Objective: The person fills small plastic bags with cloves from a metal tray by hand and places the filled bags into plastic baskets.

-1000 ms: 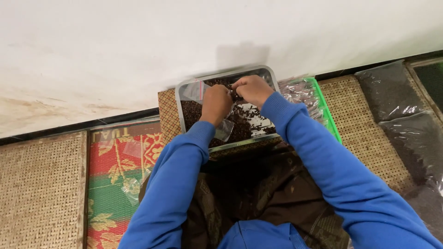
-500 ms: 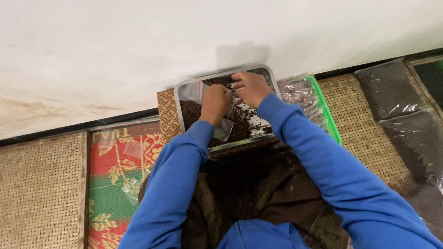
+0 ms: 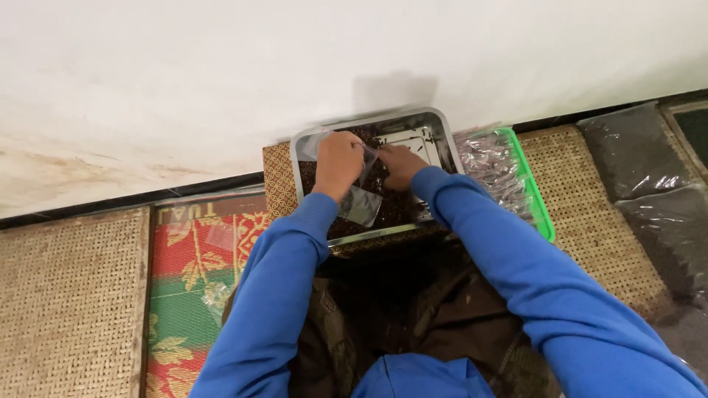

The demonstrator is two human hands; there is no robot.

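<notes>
Both hands over a metal tray (image 3: 441, 133) of dark loose bits, set on the floor against the white wall (image 3: 221, 81); left hand (image 3: 338, 161) clamped on the top of a small clear plastic bag (image 3: 361, 200) hanging over the tray's near half; right hand (image 3: 400, 163) just beside it, fingers curled at the bag's mouth; green tray (image 3: 542, 214) of clear packets touching the right side; woven mat (image 3: 70, 295) at the left.

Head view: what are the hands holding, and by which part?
Left hand holds a small clear plastic bag by its top edge; right hand is at its opening.
</notes>
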